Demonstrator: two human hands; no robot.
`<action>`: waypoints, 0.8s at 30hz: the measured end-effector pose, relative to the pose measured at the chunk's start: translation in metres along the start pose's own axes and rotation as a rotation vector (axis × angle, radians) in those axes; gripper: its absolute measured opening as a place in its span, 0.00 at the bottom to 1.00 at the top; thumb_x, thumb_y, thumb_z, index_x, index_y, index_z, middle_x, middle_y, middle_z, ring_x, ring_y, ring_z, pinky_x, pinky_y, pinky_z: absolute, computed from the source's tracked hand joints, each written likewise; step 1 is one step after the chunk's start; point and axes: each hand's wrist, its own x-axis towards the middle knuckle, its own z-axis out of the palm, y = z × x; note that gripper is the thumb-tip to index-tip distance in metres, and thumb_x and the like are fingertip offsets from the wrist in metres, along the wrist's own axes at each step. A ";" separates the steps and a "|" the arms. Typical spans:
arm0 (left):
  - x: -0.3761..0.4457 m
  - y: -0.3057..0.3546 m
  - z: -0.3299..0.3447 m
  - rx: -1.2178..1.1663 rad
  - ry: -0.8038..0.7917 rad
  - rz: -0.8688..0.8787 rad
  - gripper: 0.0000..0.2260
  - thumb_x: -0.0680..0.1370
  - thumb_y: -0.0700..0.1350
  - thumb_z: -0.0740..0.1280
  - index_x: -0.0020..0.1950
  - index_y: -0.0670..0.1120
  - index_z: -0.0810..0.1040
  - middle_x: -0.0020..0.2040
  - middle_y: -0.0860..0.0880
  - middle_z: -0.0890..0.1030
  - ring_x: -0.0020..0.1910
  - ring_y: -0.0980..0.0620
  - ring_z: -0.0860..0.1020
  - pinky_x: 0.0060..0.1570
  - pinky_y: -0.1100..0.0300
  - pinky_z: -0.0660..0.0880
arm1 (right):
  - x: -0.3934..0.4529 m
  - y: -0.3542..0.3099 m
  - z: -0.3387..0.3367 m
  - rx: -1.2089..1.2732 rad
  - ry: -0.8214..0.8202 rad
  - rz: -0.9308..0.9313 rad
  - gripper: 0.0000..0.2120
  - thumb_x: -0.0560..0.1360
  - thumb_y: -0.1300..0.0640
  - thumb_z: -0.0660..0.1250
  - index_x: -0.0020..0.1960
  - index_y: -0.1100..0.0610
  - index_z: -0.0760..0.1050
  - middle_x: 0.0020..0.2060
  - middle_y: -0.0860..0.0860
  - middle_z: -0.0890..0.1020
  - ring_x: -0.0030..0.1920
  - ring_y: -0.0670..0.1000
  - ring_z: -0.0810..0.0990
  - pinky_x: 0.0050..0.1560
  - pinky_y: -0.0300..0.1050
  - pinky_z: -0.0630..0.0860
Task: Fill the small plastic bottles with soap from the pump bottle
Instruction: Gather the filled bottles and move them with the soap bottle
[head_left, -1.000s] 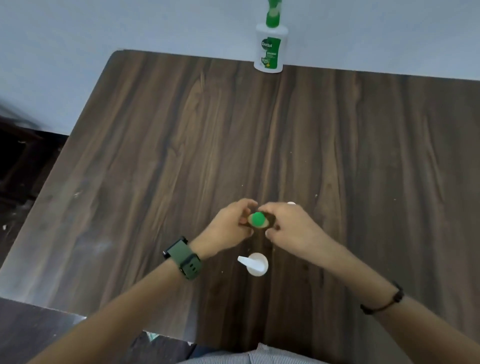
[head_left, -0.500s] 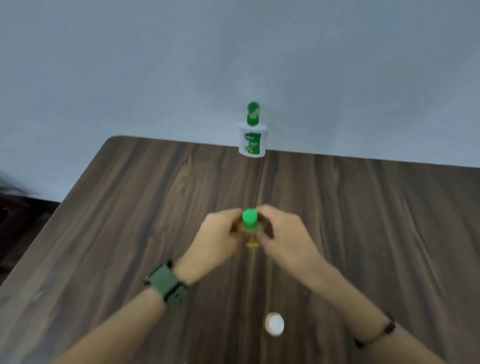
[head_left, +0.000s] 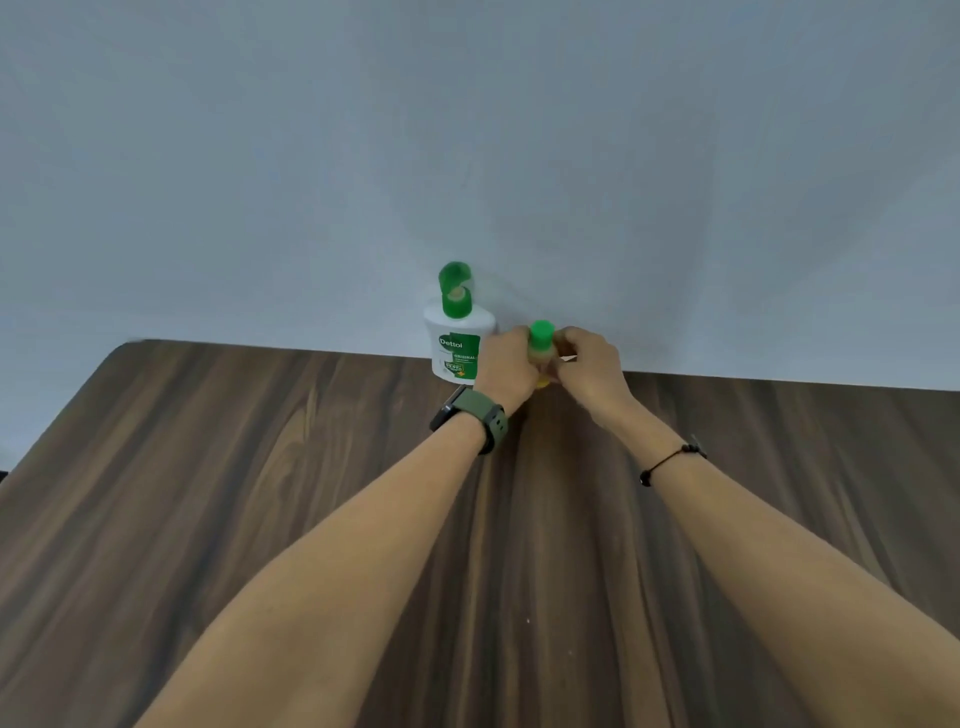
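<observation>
A small plastic bottle (head_left: 542, 343) with a green cap and yellowish contents stands upright at the far edge of the table. My left hand (head_left: 506, 366) and my right hand (head_left: 589, 366) both grip its body from either side, hiding most of it. Just left of it, against the wall, stands the white pump bottle (head_left: 456, 340) with a green label and a green pump head.
The dark wooden table (head_left: 260, 493) reaches to the grey wall at the back; its left edge runs diagonally. A green watch sits on my left wrist and a black cord on my right wrist.
Both hands have carried the small green-capped bottle away from me to the back of the table beside the pump bottle. My view has tilted up, and the white cap near me is out of view.
</observation>
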 end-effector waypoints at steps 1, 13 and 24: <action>0.006 -0.001 0.003 0.008 0.006 0.005 0.09 0.73 0.36 0.65 0.52 0.35 0.76 0.51 0.35 0.81 0.51 0.37 0.78 0.49 0.49 0.73 | 0.007 0.004 0.001 0.008 -0.001 -0.004 0.15 0.69 0.67 0.68 0.55 0.60 0.77 0.52 0.56 0.82 0.53 0.55 0.79 0.55 0.49 0.76; 0.027 -0.001 0.022 0.187 0.016 -0.019 0.10 0.75 0.35 0.61 0.55 0.34 0.72 0.56 0.35 0.77 0.56 0.38 0.74 0.52 0.51 0.68 | 0.030 0.027 0.015 0.004 0.047 0.067 0.18 0.72 0.66 0.65 0.61 0.62 0.72 0.58 0.58 0.79 0.58 0.54 0.76 0.52 0.38 0.70; -0.072 0.015 -0.058 0.083 -0.076 0.026 0.11 0.75 0.35 0.62 0.55 0.41 0.78 0.54 0.43 0.80 0.55 0.45 0.77 0.55 0.55 0.74 | -0.063 -0.031 -0.054 -0.141 -0.419 -0.100 0.13 0.71 0.62 0.67 0.55 0.53 0.78 0.46 0.45 0.81 0.49 0.45 0.80 0.52 0.40 0.75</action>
